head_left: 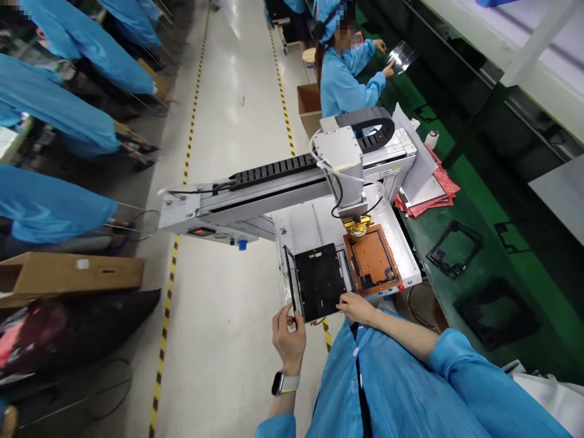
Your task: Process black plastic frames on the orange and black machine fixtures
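Observation:
A flat black rectangular panel [322,281] lies on the left part of the white bed of a benchtop machine [314,173]. My left hand [289,340], wearing a watch, has its thumb and fingers curled around the near end of a thin black strip [291,277] along the panel's left side. At the panel's near right corner, the fingers of my right hand [358,308] are pinched on its edge. Beside the panel sits an orange-brown fixture [371,258] with black parts along its edges. The machine's head, with a yellow-gold tip [358,226], hangs over the fixture's far end.
The gantry beam [260,191] crosses above the bed. A red button [401,288] is on the near edge. To the right, a green bench [460,213] holds black frames [455,249], red bubble wrap [444,188] and a small bottle [431,139]. A co-worker [344,79] holds a clear sheet beyond.

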Demonstrator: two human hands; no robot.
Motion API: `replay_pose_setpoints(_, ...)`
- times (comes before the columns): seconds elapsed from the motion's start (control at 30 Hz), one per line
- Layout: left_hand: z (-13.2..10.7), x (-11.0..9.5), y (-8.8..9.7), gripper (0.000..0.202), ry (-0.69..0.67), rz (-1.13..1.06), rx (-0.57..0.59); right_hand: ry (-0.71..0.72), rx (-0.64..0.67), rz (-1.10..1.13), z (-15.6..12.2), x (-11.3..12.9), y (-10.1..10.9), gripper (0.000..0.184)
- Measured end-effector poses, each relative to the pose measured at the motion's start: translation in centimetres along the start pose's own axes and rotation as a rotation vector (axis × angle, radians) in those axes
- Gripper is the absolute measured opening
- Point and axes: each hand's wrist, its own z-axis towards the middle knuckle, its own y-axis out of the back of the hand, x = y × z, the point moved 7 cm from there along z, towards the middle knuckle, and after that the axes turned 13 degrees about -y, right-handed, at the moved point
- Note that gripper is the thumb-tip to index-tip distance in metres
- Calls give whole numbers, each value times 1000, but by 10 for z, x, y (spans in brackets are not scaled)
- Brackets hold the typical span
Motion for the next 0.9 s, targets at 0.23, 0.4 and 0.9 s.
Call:
replay_pose_setpoints(0.23, -5, 15, 15, 38, -56, -12, -34, -26, 38, -73, 54, 16, -49, 15)
replay_pose_setpoints(0.4, -7, 15, 16, 34, -171, -28, -82, -63, 16, -128, 46, 19, -53, 24)
replay_pose_setpoints(0.9, -28, -31, -85, 49, -528, -40, 298, 66, 30, -171, -1, 21, -38, 37)
